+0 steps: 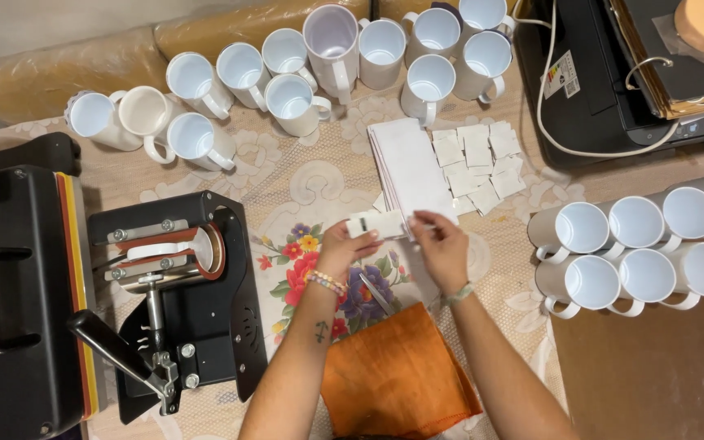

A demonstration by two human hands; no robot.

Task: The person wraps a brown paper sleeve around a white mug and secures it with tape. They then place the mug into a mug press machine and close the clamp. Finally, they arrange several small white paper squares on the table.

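My left hand [340,248] and my right hand [442,244] meet over the middle of the table and hold a small white paper strip [376,223] between their fingertips. Right behind the strip lies a stack of white sheets [405,163]. Several small white paper squares [478,163] are spread to its right. A pair of scissors [376,292] lies between my wrists on the flowered cloth. An orange cloth [393,379] rests between my forearms.
White mugs [287,69] lie in rows along the back, and more white mugs [637,253] lie at the right. A black mug press [181,285] stands at the left beside a larger black heat press [18,301]. A black machine with a white cable [605,73] fills the back right.
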